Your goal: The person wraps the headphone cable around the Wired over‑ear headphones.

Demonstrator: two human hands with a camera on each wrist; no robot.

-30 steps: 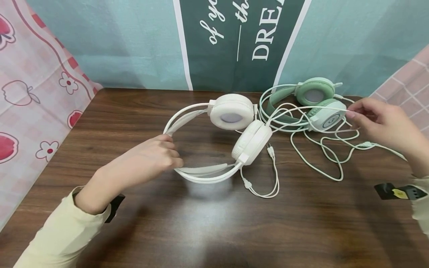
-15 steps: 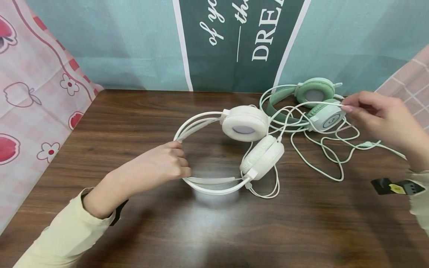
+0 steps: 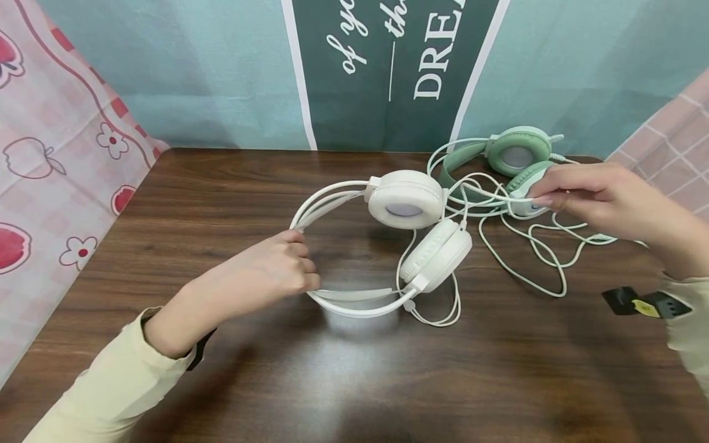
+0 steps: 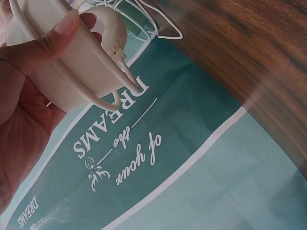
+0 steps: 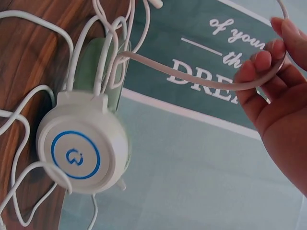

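My left hand (image 3: 266,267) grips the headband of the white headphones (image 3: 407,206), whose ear cups point right, apparently raised off the table. In the left wrist view, thumb and fingers are around the wide white headband (image 4: 79,72). With thumb and fingers my right hand (image 3: 620,200) pinches a white cable (image 5: 192,79), which runs left to a bundle of white strands beside the white headphones. Behind and partly below that hand lie the green-and-white headphones (image 3: 519,154). Their outer ear cup (image 5: 81,143), marked with a blue ring, is partly hidden by the hand in the head view.
Loose pale cables (image 3: 562,277) lie in loops on the brown wooden table (image 3: 354,381) at the right. A white cable splitter (image 3: 410,306) rests below the white ear cup. A teal printed cloth (image 3: 210,80) hangs behind; pink patterned cloth (image 3: 72,178) borders the left.
The white headphones moved right and slightly toward the table's front with my left hand, then nearly stopped. My right hand moved left and slightly down with the cable, which now hangs slacker.
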